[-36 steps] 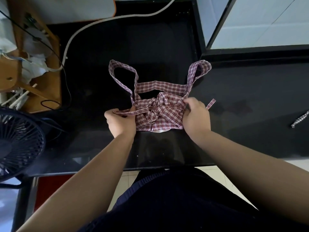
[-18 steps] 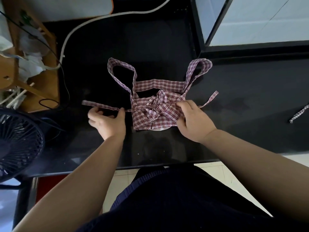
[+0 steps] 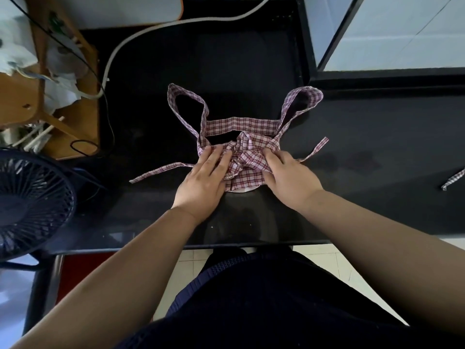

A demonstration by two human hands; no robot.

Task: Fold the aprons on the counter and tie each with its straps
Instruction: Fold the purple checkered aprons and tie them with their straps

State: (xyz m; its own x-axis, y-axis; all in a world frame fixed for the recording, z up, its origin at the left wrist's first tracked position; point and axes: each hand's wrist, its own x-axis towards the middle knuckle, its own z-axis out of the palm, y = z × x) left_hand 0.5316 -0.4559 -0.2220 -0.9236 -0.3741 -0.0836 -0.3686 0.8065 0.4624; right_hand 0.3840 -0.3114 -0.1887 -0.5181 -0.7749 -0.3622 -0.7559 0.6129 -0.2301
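A red-and-white checked apron (image 3: pixel 247 161) lies folded into a small bundle on the black counter (image 3: pixel 151 217), its straps knotted across the top. Two shoulder loops (image 3: pixel 187 107) spread out behind it. One loose strap end (image 3: pixel 161 171) trails to the left and another (image 3: pixel 318 148) to the right. My left hand (image 3: pixel 203 180) lies flat on the bundle's left side with straight fingers. My right hand (image 3: pixel 289 177) rests on the right side, its fingertips on the knot; whether they pinch cloth I cannot tell.
A dark fan (image 3: pixel 30 205) stands at the left counter edge. Behind it is a wooden rack (image 3: pixel 63 96) with papers and cables, and a white hose (image 3: pixel 156 28) curves along the back. Another checked strap (image 3: pixel 453 180) peeks in at the far right. A raised ledge (image 3: pixel 377 79) borders the back right.
My left hand let go of the left strap and moved right onto the bundle, lying flat. The left strap now lies loose on the counter. My right hand stayed on the knot.
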